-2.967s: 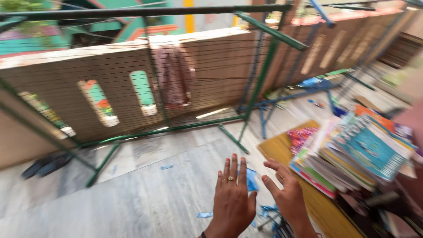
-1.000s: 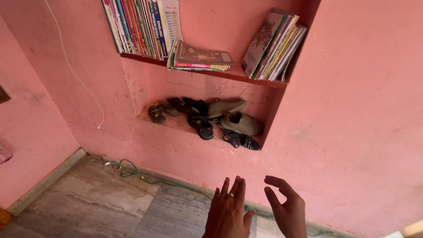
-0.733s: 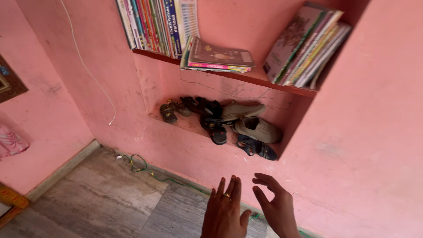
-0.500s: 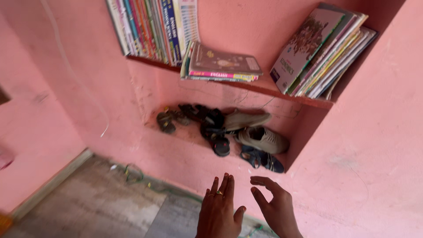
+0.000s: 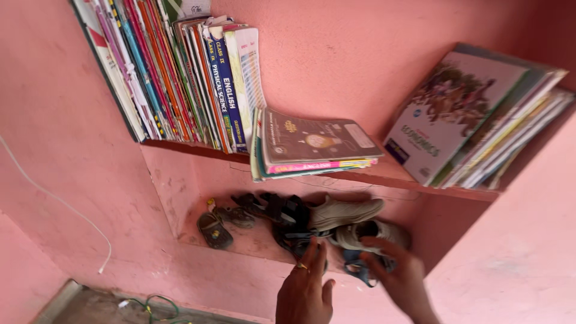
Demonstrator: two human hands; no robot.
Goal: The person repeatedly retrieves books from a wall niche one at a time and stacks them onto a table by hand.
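Your two hands are low in the view, raised in front of the lower niche (image 5: 180, 198) of the pink wall, where the footwear lies. The nearest things are the beige shoes (image 5: 351, 219) and the dark sandals (image 5: 291, 219), and they lie just ahead of and above your fingertips.

Your right hand (image 5: 399, 276) is the nearer one. Its fingers reach over the front edge of the niche and overlap the lower beige shoe and a blue sandal (image 5: 360, 270) just under it. The picture is blurred there, so you cannot tell if the fingers already touch them. The hand is open and loosely curved, with nothing in it.

Your left hand (image 5: 306, 288) is also open and holds nothing. The fingers are together and almost straight, pointing up to the dark sandals, and a ring shows on one finger. The fingertips come near to the lip of the niche, just under the sandals.

The beige shoes lie with their long axis about left to right along the niche, the upper one tilted, its narrow end to the right. So they lie across the direction in which your right fingers point, not in line with them. Two small sandals (image 5: 216, 225) lie more to the left, well apart from both hands.

Above the niche, the shelf (image 5: 180, 146) carries upright books (image 5: 174, 72), a flat pile of books (image 5: 312, 144) and leaning books (image 5: 480, 120), all out of reach of the hands as they are now.
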